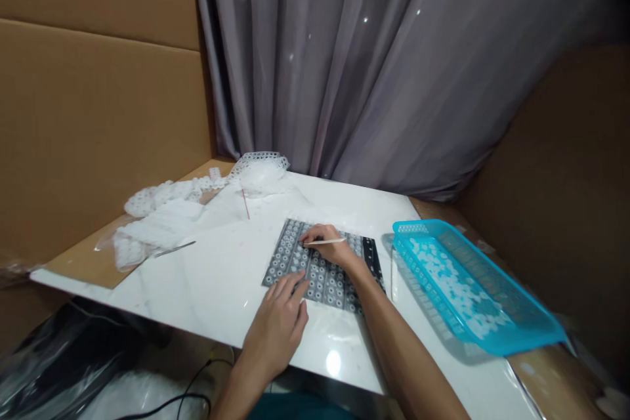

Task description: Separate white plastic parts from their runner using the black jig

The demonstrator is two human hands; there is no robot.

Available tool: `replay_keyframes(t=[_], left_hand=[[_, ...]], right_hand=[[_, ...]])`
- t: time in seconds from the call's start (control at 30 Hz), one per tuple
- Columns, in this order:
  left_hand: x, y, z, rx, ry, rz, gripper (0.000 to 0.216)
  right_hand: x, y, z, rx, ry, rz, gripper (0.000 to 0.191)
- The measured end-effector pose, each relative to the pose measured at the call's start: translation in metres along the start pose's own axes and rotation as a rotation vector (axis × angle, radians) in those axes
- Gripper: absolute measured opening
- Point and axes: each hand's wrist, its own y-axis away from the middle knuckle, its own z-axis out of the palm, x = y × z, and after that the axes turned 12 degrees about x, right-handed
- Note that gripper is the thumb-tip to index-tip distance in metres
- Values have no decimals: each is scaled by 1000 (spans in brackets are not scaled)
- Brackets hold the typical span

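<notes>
A dark sheet (pixel 322 275) covered with rows of small white round pieces lies flat on the white table (pixel 216 275). My left hand (pixel 278 325) rests with fingers stretched out on the sheet's near left edge, holding it down. My right hand (pixel 327 244) lies on the sheet's far part, its fingers closed around a thin pale stick (pixel 325 241) that points left over the sheet.
A turquoise plastic basket (pixel 467 282) holding several small white pieces stands to the right. White perforated scraps and plastic bags (pixel 167 216) pile at the far left, with a thin red stick (pixel 245 202) nearby. Brown cardboard walls and a grey curtain (pixel 369 59) surround the table.
</notes>
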Motion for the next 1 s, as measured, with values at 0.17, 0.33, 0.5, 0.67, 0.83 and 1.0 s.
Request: replay_keyframes(t=[0.17, 0.33, 0.5, 0.67, 0.83, 1.0], left_hand=[[-1, 1, 1, 8, -1, 3, 46], [-1, 1, 1, -10, -7, 8, 45], [-2, 0, 3, -10, -21, 8, 47], [-1, -1, 2, 7, -8, 9, 46], [-1, -1, 1, -1, -7, 4, 45], [-1, 0, 1, 26, 16, 13, 48]], right_hand=[[3, 1, 8, 49, 68, 16, 19], [3, 2, 17, 110, 101, 62, 15], [1, 2, 23, 191, 41, 127, 14], [4, -2, 21, 274, -97, 179, 24], [1, 0, 9, 106, -231, 166, 30], [-4, 6, 2, 2, -263, 134, 24]])
